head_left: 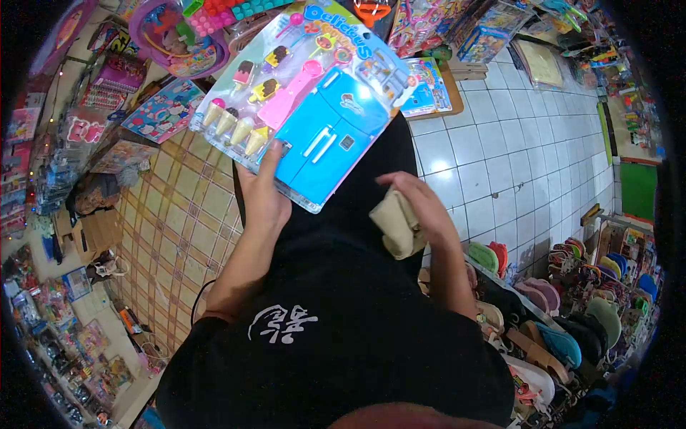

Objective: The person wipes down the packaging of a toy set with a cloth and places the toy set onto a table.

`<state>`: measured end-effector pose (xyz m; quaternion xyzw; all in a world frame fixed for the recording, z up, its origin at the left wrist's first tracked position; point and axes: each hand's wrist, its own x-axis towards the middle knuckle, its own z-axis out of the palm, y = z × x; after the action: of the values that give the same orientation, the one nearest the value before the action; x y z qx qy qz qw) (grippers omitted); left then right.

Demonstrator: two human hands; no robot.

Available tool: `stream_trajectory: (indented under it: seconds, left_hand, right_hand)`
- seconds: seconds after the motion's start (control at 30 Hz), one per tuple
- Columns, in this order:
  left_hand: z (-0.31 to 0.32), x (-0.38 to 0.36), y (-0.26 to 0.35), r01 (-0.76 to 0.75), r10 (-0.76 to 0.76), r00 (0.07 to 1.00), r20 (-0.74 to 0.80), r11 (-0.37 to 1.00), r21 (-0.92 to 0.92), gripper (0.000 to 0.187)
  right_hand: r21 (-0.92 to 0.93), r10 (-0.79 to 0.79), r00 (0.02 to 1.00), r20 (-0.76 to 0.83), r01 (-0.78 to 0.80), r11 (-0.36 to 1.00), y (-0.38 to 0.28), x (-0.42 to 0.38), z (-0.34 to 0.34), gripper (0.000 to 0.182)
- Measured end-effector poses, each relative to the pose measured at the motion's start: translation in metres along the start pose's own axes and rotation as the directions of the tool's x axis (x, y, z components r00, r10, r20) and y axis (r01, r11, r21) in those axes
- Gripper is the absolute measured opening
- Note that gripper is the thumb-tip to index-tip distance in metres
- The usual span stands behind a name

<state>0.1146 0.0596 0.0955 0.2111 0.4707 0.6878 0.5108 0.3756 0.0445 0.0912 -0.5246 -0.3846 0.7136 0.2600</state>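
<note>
My left hand point(266, 189) grips the lower corner of a blister-packed toy set point(293, 118), its thumb over the front. The pack is tilted and holds a blue toy fridge point(336, 136), several toy ice cream cones and popsicles, and a pink piece point(291, 94). "Delicious" is printed on its card. In my right hand point(426, 207) is a folded beige cloth point(397, 225), held apart from the pack, to its lower right. The fingers curl over the cloth's top and side.
Shelves of packaged toys and notebooks point(118, 75) line the left. Several sandals point(564, 343) crowd the lower right. Another blue toy pack point(427, 86) lies behind the held one. Tan tiles point(179, 207) and white tiles point(493, 150) cover the floor.
</note>
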Motion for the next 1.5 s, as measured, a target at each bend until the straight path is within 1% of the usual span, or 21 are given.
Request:
stream_trajectory:
  seconds: [0.1, 0.2, 0.3, 0.4, 0.5, 0.53, 0.57, 0.6, 0.7, 0.73, 0.8, 0.83, 0.87, 0.93, 0.97, 1.1, 1.2, 1.23, 1.33, 1.43, 1.5]
  left_hand:
    - [0.008, -0.009, -0.005, 0.065, -0.063, 0.995, 0.079, 0.998, -0.022, 0.052]
    - [0.009, -0.019, -0.009, 0.089, -0.087, 0.982, 0.166, 0.996, -0.006, 0.059]
    - [-0.003, -0.017, -0.013, 0.118, -0.106, 0.959, 0.263, 0.993, -0.031, 0.068]
    - [-0.008, -0.019, -0.013, 0.081, -0.087, 0.954, 0.286, 0.996, 0.033, 0.062]
    - [-0.019, -0.008, -0.014, 0.121, -0.099, 0.975, 0.199, 0.987, -0.104, 0.062]
    - [-0.022, -0.002, -0.008, 0.193, -0.169, 0.977, 0.127, 0.957, -0.215, 0.076]
    - [-0.027, 0.007, 0.001, 0.286, -0.206, 0.943, 0.262, 0.903, -0.321, 0.081]
    - [-0.03, 0.016, 0.01, 0.385, -0.22, 0.891, 0.396, 0.829, -0.406, 0.087]
    - [-0.025, 0.033, 0.023, 0.495, -0.454, 0.777, 0.435, 0.869, 0.023, 0.093]
    - [-0.036, 0.043, 0.019, 0.499, -0.509, 0.681, 0.527, 0.849, 0.175, 0.089]
    - [-0.046, 0.054, 0.008, 0.491, -0.736, 0.519, 0.434, 0.673, 0.553, 0.081]
    - [-0.036, 0.041, 0.003, 0.525, -0.732, 0.544, 0.41, 0.678, 0.515, 0.059]
    - [-0.04, 0.039, -0.006, 0.581, -0.77, 0.506, 0.389, 0.637, 0.506, 0.049]
    - [-0.035, 0.026, -0.025, 0.638, -0.789, 0.475, 0.389, 0.613, 0.465, 0.046]
    - [-0.03, 0.021, -0.032, 0.657, -0.781, 0.483, 0.397, 0.623, 0.425, 0.045]
    - [-0.02, 0.012, -0.039, 0.65, -0.732, 0.555, 0.396, 0.678, 0.343, 0.041]
    - [-0.027, 0.011, -0.044, 0.643, -0.715, 0.601, 0.358, 0.698, 0.316, 0.039]
    - [-0.029, 0.014, -0.046, 0.65, -0.715, 0.61, 0.342, 0.698, 0.3, 0.038]
    - [-0.034, 0.021, -0.053, 0.689, -0.727, 0.638, 0.254, 0.686, 0.231, 0.038]
    - [-0.03, 0.028, -0.063, 0.694, -0.69, 0.678, 0.254, 0.715, 0.086, 0.04]
    - [-0.023, 0.029, -0.066, 0.678, -0.667, 0.71, 0.227, 0.734, 0.039, 0.042]
  right_hand:
    - [0.1, -0.058, 0.992, 0.11, 0.047, 0.994, -0.002, 0.01, 0.011, 0.047]
    - [0.343, -0.03, 0.984, 0.178, -0.034, 0.939, 0.004, 0.018, 0.01, 0.052]
    - [0.356, 0.025, 0.981, 0.192, -0.093, 0.93, 0.009, 0.02, 0.006, 0.05]
    - [0.331, 0.025, 0.99, 0.14, -0.071, 0.941, 0.014, 0.015, 0.001, 0.047]
    - [0.416, -0.038, 0.99, 0.137, -0.023, 0.909, 0.028, 0.013, -0.021, 0.043]
    - [0.464, -0.068, 0.987, 0.147, -0.008, 0.886, 0.029, 0.012, -0.025, 0.042]
    - [0.463, -0.071, 0.995, 0.075, 0.028, 0.886, 0.026, 0.007, -0.027, 0.039]
    - [0.409, -0.073, 0.993, 0.092, 0.029, 0.912, 0.031, 0.007, -0.038, 0.039]
    - [0.22, -0.033, 0.996, 0.089, 0.013, 0.976, 0.039, 0.002, -0.082, 0.039]
    - [0.108, 0.009, 0.997, 0.081, -0.017, 0.994, 0.034, -0.003, -0.09, 0.04]
    - [-0.118, 0.088, 0.994, 0.056, -0.081, 0.99, 0.022, -0.01, -0.107, 0.042]
    - [-0.226, 0.158, 0.985, 0.07, -0.138, 0.964, 0.013, -0.013, -0.112, 0.046]
    - [-0.248, 0.165, 0.982, 0.095, -0.137, 0.959, 0.014, -0.01, -0.115, 0.046]
    - [-0.292, 0.178, 0.974, 0.142, -0.13, 0.948, 0.014, -0.004, -0.12, 0.048]
    - [-0.226, 0.152, 0.971, 0.182, -0.109, 0.968, 0.017, 0.001, -0.118, 0.049]
    - [-0.172, 0.295, 0.954, -0.048, -0.299, 0.939, 0.002, -0.001, -0.098, 0.061]
    - [-0.02, 0.116, 0.993, 0.002, -0.116, 0.993, 0.022, -0.001, -0.119, 0.06]
    - [-0.038, -0.009, 1.0, -0.019, 0.008, 0.999, 0.025, -0.006, -0.126, 0.045]
    - [0.004, -0.175, 0.941, -0.289, 0.185, 0.983, 0.026, -0.023, -0.132, 0.039]
    - [-0.144, -0.299, 0.846, -0.441, 0.263, 0.954, 0.003, -0.036, -0.114, 0.036]
    - [-0.343, -0.502, 0.716, -0.485, 0.373, 0.862, -0.001, -0.037, -0.092, 0.038]
